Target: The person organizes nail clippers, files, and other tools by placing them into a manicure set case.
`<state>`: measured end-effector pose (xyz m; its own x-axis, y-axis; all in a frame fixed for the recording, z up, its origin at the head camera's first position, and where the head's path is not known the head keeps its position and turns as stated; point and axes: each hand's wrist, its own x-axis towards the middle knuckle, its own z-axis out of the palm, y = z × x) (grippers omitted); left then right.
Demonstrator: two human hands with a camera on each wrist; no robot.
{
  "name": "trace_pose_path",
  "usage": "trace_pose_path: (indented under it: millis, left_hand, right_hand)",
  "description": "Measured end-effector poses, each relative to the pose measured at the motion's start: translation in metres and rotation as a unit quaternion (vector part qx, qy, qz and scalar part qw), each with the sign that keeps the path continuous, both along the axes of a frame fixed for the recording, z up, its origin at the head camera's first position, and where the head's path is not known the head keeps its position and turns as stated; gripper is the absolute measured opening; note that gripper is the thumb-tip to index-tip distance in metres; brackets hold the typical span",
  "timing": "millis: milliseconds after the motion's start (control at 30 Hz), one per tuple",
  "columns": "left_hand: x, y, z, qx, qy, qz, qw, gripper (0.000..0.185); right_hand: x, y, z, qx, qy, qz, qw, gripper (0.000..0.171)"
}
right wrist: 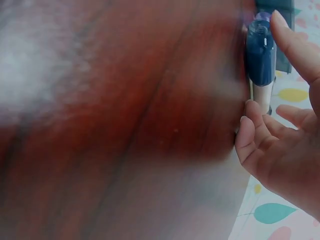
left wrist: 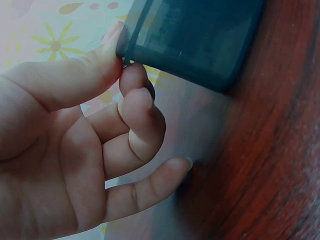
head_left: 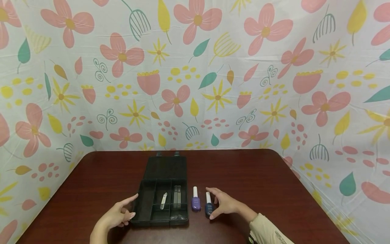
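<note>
A black compartment box [head_left: 143,200] lies with its lid [head_left: 166,167] folded back. My left hand [head_left: 115,216] touches its left wall with an extended index finger, the thumb at the front-left corner and the other fingers bent. Inside the box, a silver nail clipper [head_left: 163,200] leans across a divider. Beside it in the right compartment is a slim grey item [head_left: 177,196] in clear plastic. My right hand [head_left: 226,204] spans a dark blue nail polish bottle [head_left: 209,209], thumb near its base and fingers by its white cap; I cannot tell whether they touch it.
A purple nail polish bottle [head_left: 196,204] with a white cap lies between the box and the blue bottle. Something clear [head_left: 178,217] sits in the box's front-right compartment. The brown table [head_left: 243,176] meets a flower-patterned cloth [head_left: 195,84] behind and at both sides.
</note>
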<state>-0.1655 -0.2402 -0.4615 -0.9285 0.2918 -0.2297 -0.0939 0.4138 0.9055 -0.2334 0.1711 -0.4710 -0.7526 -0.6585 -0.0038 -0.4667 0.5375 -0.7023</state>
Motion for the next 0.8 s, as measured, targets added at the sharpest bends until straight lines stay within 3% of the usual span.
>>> trace_pose_path:
  millis: [400,800]
  left_hand:
    - [0.0013,0.0010,0.0030,0.002,0.003,-0.004,1.0000,0.070]
    - [0.0017,0.0015,0.0035,-0.003,0.006,0.001,1.0000,0.070]
  right_hand:
    - [-0.0020,-0.0022,-0.0021,0.020,-0.005,0.001,1.000,0.097]
    - [-0.0024,-0.0043,-0.0024,-0.049,-0.023,-0.008,0.998,0.094]
